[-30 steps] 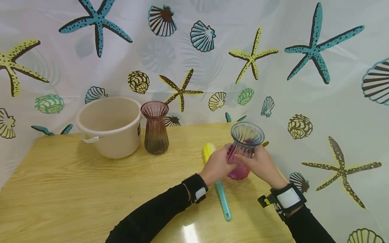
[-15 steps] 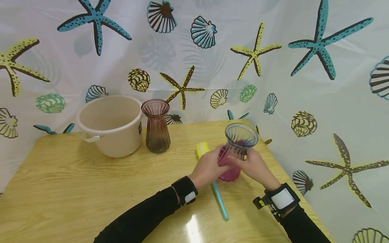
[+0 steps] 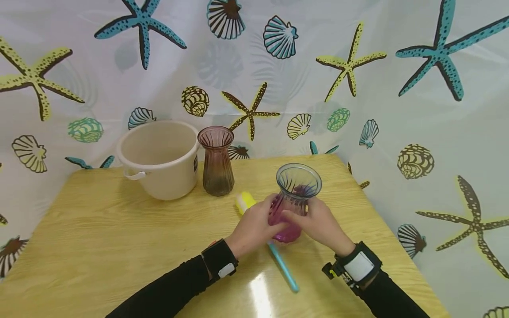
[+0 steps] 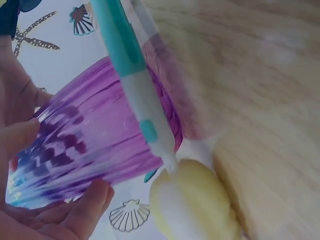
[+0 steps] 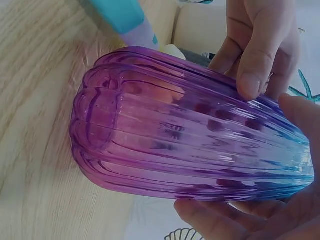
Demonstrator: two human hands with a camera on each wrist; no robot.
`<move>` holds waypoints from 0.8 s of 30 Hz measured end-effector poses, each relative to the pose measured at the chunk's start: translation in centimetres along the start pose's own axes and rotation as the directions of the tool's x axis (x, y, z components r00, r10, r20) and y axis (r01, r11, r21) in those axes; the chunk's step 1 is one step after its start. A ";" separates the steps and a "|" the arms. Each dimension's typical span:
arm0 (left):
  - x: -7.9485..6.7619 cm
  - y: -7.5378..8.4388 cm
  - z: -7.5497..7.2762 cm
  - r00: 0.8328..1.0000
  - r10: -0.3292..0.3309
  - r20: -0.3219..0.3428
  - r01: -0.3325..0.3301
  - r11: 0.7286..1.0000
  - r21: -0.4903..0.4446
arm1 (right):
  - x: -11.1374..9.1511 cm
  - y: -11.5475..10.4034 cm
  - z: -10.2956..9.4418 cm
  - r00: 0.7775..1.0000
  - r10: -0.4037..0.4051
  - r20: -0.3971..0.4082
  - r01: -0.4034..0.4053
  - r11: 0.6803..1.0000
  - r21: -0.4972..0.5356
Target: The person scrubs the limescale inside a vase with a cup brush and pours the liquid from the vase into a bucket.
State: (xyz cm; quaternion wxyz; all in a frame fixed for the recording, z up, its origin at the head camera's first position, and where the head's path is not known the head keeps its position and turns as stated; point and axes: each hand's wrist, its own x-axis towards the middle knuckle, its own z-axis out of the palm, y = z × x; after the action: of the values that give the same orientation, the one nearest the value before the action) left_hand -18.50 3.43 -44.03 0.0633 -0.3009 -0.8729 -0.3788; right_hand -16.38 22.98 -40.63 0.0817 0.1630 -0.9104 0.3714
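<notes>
Both of my hands hold a ribbed glass vase (image 3: pixel 289 234), pink-purple below and blue toward its flared rim. My left hand (image 3: pixel 252 227) grips its left side, my right hand (image 3: pixel 324 223) its right side, thumbs facing me. Fluted purple glass fills the right wrist view, where the vase (image 5: pixel 165 130) has its base close to the tabletop; whether it touches is unclear. A brush (image 3: pixel 283 267) with a teal handle and yellow sponge head (image 3: pixel 245 201) passes beneath my left hand. In the left wrist view the brush handle (image 4: pixel 122 45) crosses before the vase.
A cream bucket (image 3: pixel 159 176) with a side handle stands at the back left of the wooden table (image 3: pixel 119 247). Just right of it is a second vase (image 3: pixel 218 172), brownish purple. Behind and to the right hangs a sea-print curtain (image 3: pixel 238 66).
The vase and both hands have moved left across the table. The brush has shifted left too, its sponge end most. The head view has turned slightly left.
</notes>
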 end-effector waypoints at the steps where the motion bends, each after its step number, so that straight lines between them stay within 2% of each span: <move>1: -0.2 0.0 -0.4 1.000 -0.004 0.008 0.003 1.000 0.015 | 0.0 -0.1 0.0 1.000 -0.004 0.000 0.004 1.000 -0.002; 4: -1.3 -0.1 -1.5 0.999 0.034 0.026 -0.037 0.993 0.112 | 0.0 -0.2 0.1 1.000 -0.015 -0.004 0.015 1.000 0.004; 6: -2.1 0.1 -2.0 0.989 0.134 0.056 -0.143 0.965 0.218 | -0.1 -0.2 -0.1 1.000 -0.018 -0.013 0.018 1.000 0.012; 7: -2.4 0.2 -2.1 0.975 0.204 0.084 -0.219 0.939 0.265 | -0.2 -0.2 -0.1 1.000 -0.013 -0.022 0.013 1.000 0.013; 8: -2.7 0.4 -2.1 0.951 0.282 0.125 -0.307 0.903 0.301 | -0.2 -0.2 -0.2 1.000 -0.008 -0.029 0.008 1.000 0.013; 9: -3.0 0.6 -2.0 0.917 0.358 0.176 -0.398 0.856 0.331 | -0.3 -0.1 -0.3 0.999 -0.001 -0.035 0.001 1.000 0.009; 11: -3.4 1.0 -1.4 0.831 0.477 0.287 -0.555 0.745 0.370 | -0.4 0.0 -0.4 0.999 0.013 -0.044 -0.013 1.000 0.005; 13: -3.8 1.5 -0.6 0.757 0.525 0.390 -0.652 0.655 0.384 | -0.5 0.1 -0.3 0.999 0.026 -0.048 -0.026 1.000 -0.003; 14: -4.0 1.6 -0.2 0.730 0.527 0.434 -0.681 0.613 0.400 | -0.5 0.0 -0.2 0.999 0.030 -0.044 -0.030 1.000 -0.006; 15: -4.1 1.7 0.2 0.715 0.517 0.470 -0.697 0.577 0.425 | -0.5 0.0 -0.1 0.999 0.034 -0.043 -0.034 0.999 -0.008; 17: -4.4 1.7 0.9 0.707 0.477 0.522 -0.706 0.526 0.474 | -0.5 -0.1 0.1 0.999 0.039 -0.038 -0.039 0.999 -0.007; 20: -4.7 1.4 1.6 0.712 0.429 0.556 -0.702 0.458 0.545 | -0.6 -0.5 0.5 0.999 0.041 -0.032 -0.041 0.999 -0.001; 24: -4.9 0.9 2.0 0.708 0.449 0.545 -0.704 0.392 0.592 | -0.6 -0.8 0.9 0.999 0.040 -0.033 -0.040 0.999 -0.002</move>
State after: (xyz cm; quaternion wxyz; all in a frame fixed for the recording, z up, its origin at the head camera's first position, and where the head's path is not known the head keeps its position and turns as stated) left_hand -13.81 2.94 -46.54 0.1820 -0.5835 -0.7811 0.1276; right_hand -15.52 21.95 -40.88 0.0894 0.1383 -0.9125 0.3746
